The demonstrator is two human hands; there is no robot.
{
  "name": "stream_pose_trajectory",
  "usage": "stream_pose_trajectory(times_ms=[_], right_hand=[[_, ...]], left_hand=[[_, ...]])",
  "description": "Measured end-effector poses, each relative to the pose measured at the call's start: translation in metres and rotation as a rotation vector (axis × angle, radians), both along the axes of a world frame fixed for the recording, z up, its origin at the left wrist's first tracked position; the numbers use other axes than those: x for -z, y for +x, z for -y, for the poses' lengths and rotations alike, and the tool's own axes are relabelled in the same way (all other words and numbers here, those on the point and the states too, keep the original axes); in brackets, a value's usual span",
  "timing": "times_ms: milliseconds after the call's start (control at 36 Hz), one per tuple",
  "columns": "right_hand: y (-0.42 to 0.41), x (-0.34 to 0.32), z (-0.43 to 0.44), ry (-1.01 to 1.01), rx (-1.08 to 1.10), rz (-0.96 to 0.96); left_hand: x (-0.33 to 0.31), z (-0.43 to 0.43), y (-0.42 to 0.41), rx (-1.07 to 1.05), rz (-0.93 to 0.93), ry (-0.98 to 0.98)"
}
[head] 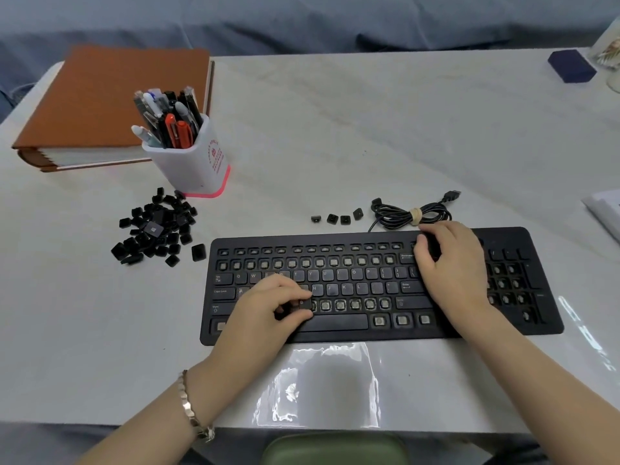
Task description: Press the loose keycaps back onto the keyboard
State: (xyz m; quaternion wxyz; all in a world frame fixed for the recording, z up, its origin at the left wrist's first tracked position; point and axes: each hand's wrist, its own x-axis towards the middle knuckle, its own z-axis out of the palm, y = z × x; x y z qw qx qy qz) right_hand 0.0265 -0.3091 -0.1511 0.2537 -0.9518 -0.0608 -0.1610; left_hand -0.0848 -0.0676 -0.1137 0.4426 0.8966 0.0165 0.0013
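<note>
Binder: at your far left, a thick brown leather-look binder (100,102) lies flat at the far left corner of the pale marbled table (369,129).
Pen holder: a white plastic pen holder with a pink base (191,159) stands just in front of the binder's right corner, packed with pens.
Keycap heap: a heap of loose black keycaps (157,226) is spread beside the holder's base, with its nearest strays just left of the keyboard's far left corner.
Left hand: your left hand (268,307), with a metal bracelet (191,411) on its wrist, has its fingers curled. It pinches a black keycap marked B (304,303) at the bottom letter row, beside bare switch posts.
Keyboard: the flat black keyboard (335,330) lies square to you. A strip of glossy tabletop runs between its near edge and the table's near edge.
Spare caps: four loose black keycaps (337,218) sit in a row just beyond the keyboard's far edge.
Cable: the coiled black USB cable (409,214), tied with a band, lies right of them. A broad stretch of tabletop runs beyond it.
Right hand: your right hand (453,263) rests palm down on the keyboard's right part, holding nothing, with its fingertips at the far edge.
Box: a small dark blue box (572,66) sits near the far right corner.
</note>
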Motion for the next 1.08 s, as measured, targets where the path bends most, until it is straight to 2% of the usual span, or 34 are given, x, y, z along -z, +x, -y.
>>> stream_pose_trajectory(times_ms=[556, 806, 1083], right_hand=[[0.0, 0.002, 0.001, -0.001, 0.007, 0.014], [0.0, 0.003, 0.001, -0.007, 0.011, 0.0], [0.0, 0.003, 0.001, -0.001, 0.013, 0.0]], left_hand=[[0.017, 0.006, 0.004, -0.053, 0.022, -0.008], [0.028, 0.003, -0.004, 0.018, 0.187, 0.091], [0.028, 0.009, -0.002, -0.014, 0.235, 0.098]])
